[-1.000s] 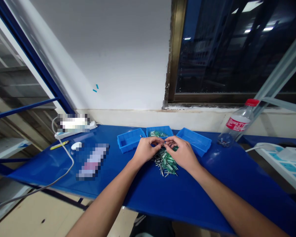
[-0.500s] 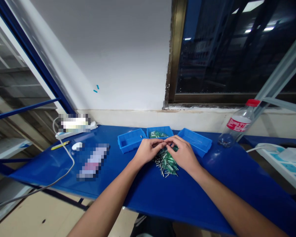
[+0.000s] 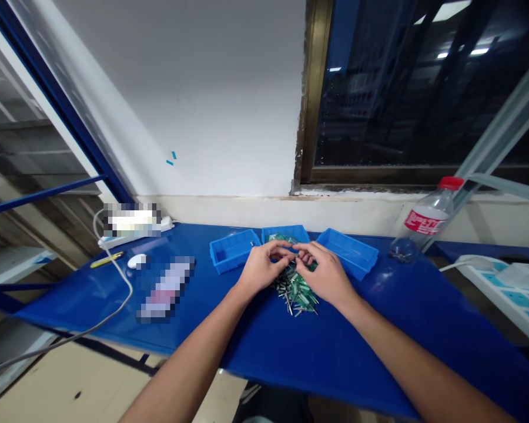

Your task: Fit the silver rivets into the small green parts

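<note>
My left hand (image 3: 261, 267) and my right hand (image 3: 326, 271) meet fingertip to fingertip above a loose pile of small metal pins and clear green pieces (image 3: 297, 294). Both hands are closed, thumbs bent in toward the forefingers. A greyish glint shows between the tips, too small to name. Under and behind the hands, part of the pile is hidden. Just beyond stands a blue bin (image 3: 284, 230) with green pieces in it, its front covered by my fingers.
A second blue bin (image 3: 233, 251) stands left, with a small piece on its rim, and a third (image 3: 348, 252) right. Farther right is a plastic bottle with a red cap (image 3: 427, 220). A yellow cutter (image 3: 107, 259), white mouse (image 3: 137, 261), cable (image 3: 126, 294) and blurred flat item (image 3: 170, 288) lie left.
The fingers of both hands have parted slightly at the top, opening a small gap between the forefingers. The right fingers are more curled. Arms and bins stay in place.
</note>
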The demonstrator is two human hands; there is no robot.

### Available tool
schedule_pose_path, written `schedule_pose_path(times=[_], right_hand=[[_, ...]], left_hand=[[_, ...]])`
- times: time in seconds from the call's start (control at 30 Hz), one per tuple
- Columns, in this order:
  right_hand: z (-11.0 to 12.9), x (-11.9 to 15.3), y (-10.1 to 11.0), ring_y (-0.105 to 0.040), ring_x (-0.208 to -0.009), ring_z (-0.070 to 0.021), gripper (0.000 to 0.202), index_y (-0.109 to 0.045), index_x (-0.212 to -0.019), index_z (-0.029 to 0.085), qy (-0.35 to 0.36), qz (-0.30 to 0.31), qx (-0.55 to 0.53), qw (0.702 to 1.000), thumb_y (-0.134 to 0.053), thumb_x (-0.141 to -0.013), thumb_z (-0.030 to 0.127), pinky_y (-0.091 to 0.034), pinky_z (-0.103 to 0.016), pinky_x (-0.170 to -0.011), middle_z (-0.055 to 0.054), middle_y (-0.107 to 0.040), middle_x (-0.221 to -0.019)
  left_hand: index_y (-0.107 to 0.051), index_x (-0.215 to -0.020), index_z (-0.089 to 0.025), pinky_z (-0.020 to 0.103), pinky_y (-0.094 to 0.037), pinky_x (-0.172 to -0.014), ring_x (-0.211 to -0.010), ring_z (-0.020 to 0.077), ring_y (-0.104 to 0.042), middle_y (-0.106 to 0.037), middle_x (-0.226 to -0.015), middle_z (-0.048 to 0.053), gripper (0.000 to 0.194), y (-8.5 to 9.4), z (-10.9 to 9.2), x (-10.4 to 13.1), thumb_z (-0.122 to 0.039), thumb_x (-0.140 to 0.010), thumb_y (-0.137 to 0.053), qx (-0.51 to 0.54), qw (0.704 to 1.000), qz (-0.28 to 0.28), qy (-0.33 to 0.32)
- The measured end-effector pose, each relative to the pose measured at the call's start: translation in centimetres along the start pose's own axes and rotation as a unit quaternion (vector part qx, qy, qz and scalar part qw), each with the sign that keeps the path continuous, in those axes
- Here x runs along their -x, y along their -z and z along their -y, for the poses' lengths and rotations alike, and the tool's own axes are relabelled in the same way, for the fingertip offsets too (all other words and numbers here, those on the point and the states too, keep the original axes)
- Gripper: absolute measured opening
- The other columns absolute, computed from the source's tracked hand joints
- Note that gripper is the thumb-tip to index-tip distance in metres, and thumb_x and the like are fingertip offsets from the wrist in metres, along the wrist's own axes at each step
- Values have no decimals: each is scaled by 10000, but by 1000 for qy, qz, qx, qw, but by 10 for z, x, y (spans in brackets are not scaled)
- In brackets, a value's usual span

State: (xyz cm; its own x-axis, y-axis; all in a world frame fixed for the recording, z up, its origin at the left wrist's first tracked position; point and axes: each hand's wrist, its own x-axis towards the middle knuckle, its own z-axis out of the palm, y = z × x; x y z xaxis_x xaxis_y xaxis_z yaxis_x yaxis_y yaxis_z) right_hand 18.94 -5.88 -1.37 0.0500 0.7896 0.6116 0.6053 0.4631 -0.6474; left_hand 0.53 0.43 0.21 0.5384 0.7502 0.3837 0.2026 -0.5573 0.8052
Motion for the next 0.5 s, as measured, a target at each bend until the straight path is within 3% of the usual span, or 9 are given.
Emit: schedule_pose_path(times=[0.13, 0.23, 0.37, 0.5], right_hand=[[2, -1, 4, -643, -775, -199, 152, -741, -998, 231, 1, -1, 14, 1000, -615, -920, 196, -555, -335, -706, -48, -703, -921], [4, -2, 6, -649, -783, -200, 151, -725, -983, 237, 12, 5, 10, 1000, -623, -901, 162, -560, -338, -734, -42, -717, -938], [4, -2, 5, -693, -840, -206, 169, -722, -1003, 241, 30, 3, -4, 1000, -582, -938, 172, -590, -354, -798, -53, -749, -1013], [1, 0, 1, -734, -813, -216, 133, -719, -1038, 240, -11, -14, -31, 999, -625, -949, 268, -616, -365, -767, -46, -777, -961]], left_hand=[[-798, -1052, -178, 278, -584, -775, -881, 218, -780, -827, -990, 47, 314, 3, -8, 2, -447, -994, -646, -41, 999, 11, 10], [-825, -1060, -198, 284, -579, -778, -899, 238, -781, -832, -1013, 34, 354, 4, -11, 2, -486, -1002, -628, -65, 997, 34, 0], [-818, -1148, -230, 332, -593, -923, -1065, 271, -777, -807, -1178, 35, 282, 4, -5, 1, -399, -990, -657, -59, 998, 26, -11], [-837, -1073, -226, 337, -612, -904, -1005, 263, -795, -825, -1097, 37, 197, 4, 1, -1, -314, -942, -720, -64, 998, 1, -10]])
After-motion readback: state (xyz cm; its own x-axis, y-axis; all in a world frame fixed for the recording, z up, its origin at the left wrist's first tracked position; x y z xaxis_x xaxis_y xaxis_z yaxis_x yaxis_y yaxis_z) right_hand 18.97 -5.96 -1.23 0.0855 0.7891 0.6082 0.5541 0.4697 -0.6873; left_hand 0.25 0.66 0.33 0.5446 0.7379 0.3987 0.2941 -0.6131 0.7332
